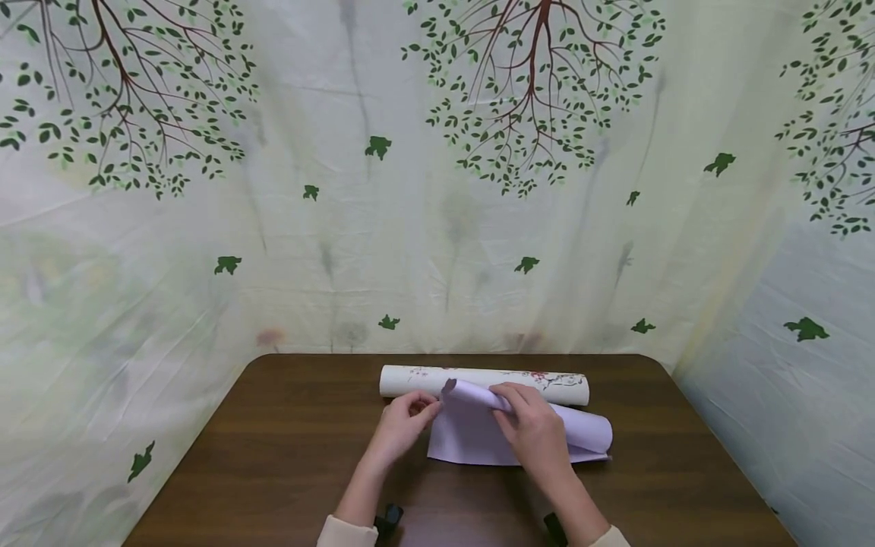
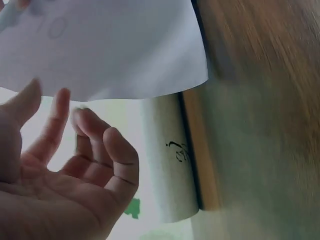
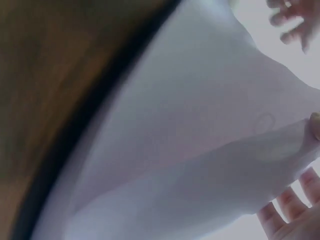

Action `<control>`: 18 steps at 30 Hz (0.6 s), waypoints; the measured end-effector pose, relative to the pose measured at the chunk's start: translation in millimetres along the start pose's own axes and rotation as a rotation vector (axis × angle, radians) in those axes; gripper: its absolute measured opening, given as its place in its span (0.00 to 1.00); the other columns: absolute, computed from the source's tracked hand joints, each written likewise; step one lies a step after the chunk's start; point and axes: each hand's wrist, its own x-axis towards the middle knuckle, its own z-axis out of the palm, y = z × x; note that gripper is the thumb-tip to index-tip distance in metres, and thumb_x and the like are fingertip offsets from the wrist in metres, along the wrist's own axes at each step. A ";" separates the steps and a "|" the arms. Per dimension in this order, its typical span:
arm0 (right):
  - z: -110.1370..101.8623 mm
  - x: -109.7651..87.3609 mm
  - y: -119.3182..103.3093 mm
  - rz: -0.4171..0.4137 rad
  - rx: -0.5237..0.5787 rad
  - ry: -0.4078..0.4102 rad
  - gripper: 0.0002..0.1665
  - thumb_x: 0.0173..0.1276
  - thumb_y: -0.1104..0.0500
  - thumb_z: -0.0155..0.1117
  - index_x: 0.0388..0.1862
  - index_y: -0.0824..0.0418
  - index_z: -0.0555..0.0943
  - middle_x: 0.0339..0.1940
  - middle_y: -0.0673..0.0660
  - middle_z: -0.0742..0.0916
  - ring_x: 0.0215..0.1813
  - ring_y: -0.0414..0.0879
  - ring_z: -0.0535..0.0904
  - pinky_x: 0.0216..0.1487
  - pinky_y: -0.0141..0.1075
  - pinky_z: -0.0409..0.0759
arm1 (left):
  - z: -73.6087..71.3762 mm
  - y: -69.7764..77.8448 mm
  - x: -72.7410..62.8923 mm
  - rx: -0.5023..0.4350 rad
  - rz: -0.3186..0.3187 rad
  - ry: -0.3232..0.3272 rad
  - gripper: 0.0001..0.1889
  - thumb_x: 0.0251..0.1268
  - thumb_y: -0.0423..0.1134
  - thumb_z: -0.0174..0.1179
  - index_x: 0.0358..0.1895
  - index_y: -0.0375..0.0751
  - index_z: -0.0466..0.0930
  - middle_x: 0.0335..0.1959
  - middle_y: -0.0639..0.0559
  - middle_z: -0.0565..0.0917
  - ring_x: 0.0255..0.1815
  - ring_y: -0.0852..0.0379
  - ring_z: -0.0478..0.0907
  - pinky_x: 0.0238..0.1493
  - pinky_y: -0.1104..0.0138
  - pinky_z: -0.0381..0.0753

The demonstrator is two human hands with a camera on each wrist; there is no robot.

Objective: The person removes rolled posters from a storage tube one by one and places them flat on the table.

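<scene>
A pale sheet of paper point(image 1: 468, 441), partly rolled along its far side, lies tilted on the table. My right hand point(image 1: 536, 429) grips the rolled part, thumb on the near side and fingers behind it, as the right wrist view also shows. At the sheet's left edge is my left hand point(image 1: 399, 425). In the left wrist view its fingers point(image 2: 122, 155) are loosely bent and hold nothing, with the tips close to the paper's edge. Faint round marks show on the sheet's inner face point(image 3: 210, 100). Just behind stands a white roll with a blossom-branch print point(image 1: 410, 380), lying lengthwise.
The brown wooden table point(image 1: 287, 456) has rounded far corners. Beyond it hangs a pale curtain point(image 1: 444, 251) printed with trees and green leaves, close behind the far edge. Dark straps point(image 1: 390, 520) show near my wrists.
</scene>
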 end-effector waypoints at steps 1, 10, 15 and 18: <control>-2.8 1.9 0.8 0.022 0.007 0.011 0.28 0.51 0.63 0.88 0.51 0.48 0.89 0.49 0.47 0.91 0.53 0.47 0.89 0.46 0.46 0.87 | 1.4 0.4 -0.9 0.064 0.029 -0.003 0.08 0.69 0.45 0.71 0.42 0.44 0.88 0.35 0.49 0.86 0.36 0.57 0.80 0.40 0.65 0.78; -16.7 11.0 7.1 0.087 0.048 0.051 0.26 0.52 0.65 0.86 0.51 0.53 0.89 0.48 0.50 0.93 0.55 0.52 0.90 0.57 0.48 0.85 | 13.6 -7.9 -6.8 0.202 0.113 -0.075 0.10 0.62 0.43 0.76 0.46 0.54 0.91 0.55 0.44 0.80 0.63 0.39 0.73 0.58 0.51 0.74; -24.2 14.9 8.5 0.145 0.081 0.068 0.26 0.55 0.66 0.85 0.52 0.53 0.89 0.48 0.51 0.93 0.50 0.48 0.90 0.48 0.45 0.84 | 14.0 -13.9 -4.6 0.177 0.134 -0.147 0.12 0.62 0.40 0.75 0.49 0.49 0.91 0.52 0.49 0.90 0.57 0.46 0.82 0.56 0.55 0.79; -30.0 17.6 9.2 0.199 0.106 0.081 0.25 0.55 0.65 0.85 0.52 0.54 0.89 0.47 0.51 0.93 0.48 0.47 0.90 0.47 0.37 0.83 | 13.4 -14.5 -3.1 0.147 0.122 -0.160 0.12 0.62 0.38 0.74 0.48 0.48 0.91 0.50 0.50 0.91 0.51 0.51 0.83 0.51 0.60 0.79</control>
